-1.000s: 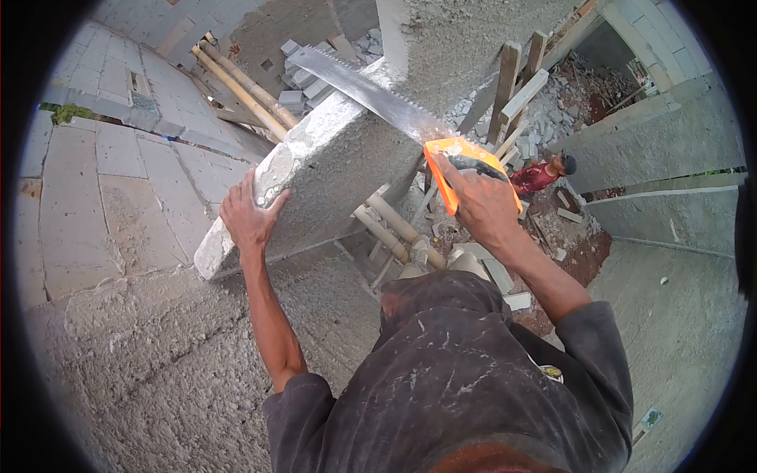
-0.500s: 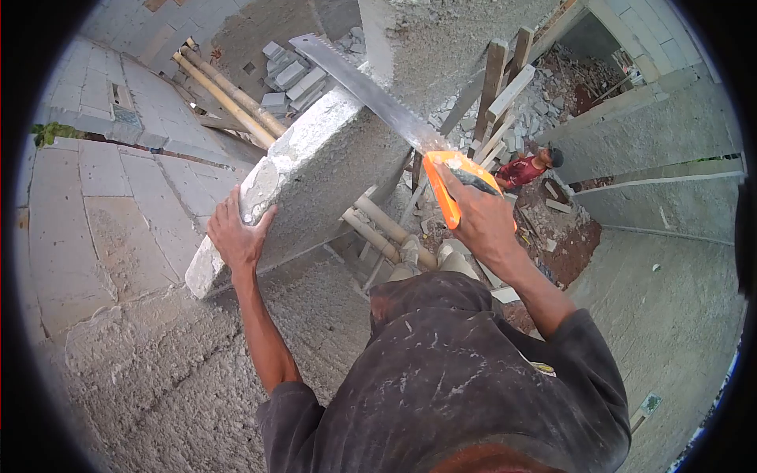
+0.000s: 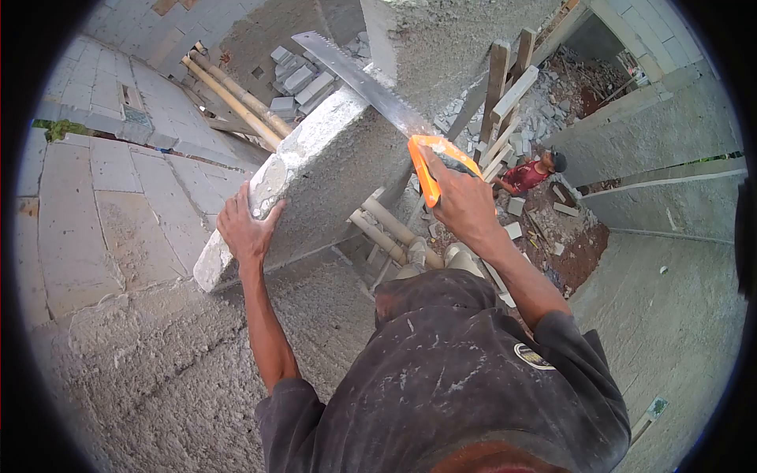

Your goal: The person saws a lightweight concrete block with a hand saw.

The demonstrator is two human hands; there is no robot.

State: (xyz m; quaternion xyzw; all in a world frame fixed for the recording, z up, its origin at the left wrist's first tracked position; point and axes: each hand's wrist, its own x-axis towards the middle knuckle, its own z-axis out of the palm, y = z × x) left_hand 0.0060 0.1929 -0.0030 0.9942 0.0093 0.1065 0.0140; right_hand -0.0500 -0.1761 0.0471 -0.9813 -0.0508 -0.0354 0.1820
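My right hand [image 3: 465, 206] is wrapped around the orange handle of a hand saw [image 3: 369, 87]. Its toothed steel blade slants up and left across the far end of a pale concrete block [image 3: 335, 158]. The block stands on edge along the top of a rough wall, its upper edge white and chipped. Near the block's closer end, my left hand [image 3: 251, 225] grips that edge, fingers over the top and thumb on the side facing me.
Below to the right, a person [image 3: 532, 172] in a red shirt and dark cap stands among rubble. Wooden posts [image 3: 495, 91] rise behind the saw handle. Bamboo poles [image 3: 236, 98] lean at upper left near stacked grey blocks [image 3: 300, 80]. Pipes [image 3: 386, 229] run beside my feet.
My right hand and the saw handle have moved up and left, pushing the blade further across the block. My left hand keeps its place on the block. The view has shifted slightly.
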